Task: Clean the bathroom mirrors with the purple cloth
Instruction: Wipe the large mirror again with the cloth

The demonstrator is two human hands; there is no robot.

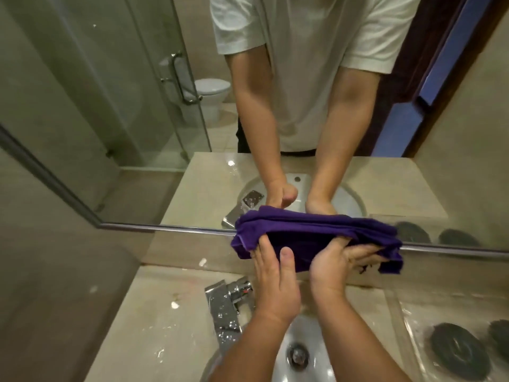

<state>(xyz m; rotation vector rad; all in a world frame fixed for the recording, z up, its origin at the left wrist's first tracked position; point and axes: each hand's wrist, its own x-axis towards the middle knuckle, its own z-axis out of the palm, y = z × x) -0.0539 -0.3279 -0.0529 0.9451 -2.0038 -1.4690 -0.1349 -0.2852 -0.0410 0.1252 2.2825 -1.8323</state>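
A folded purple cloth [316,235] is held up in front of the mirror's lower metal edge [170,228], over the sink. My left hand [275,282] holds its left part, fingers tucked under the fabric and thumb lying on the front. My right hand [338,263] grips the right part, fingers curled into the folds. The big wall mirror [137,106] fills the upper half and reflects my arms and the cloth.
A chrome tap [228,304] stands just left of my left wrist, on a wet stone counter [154,326]. Below lies the white basin with its drain [297,357]. Dark round objects under clear plastic [454,351] sit at the right.
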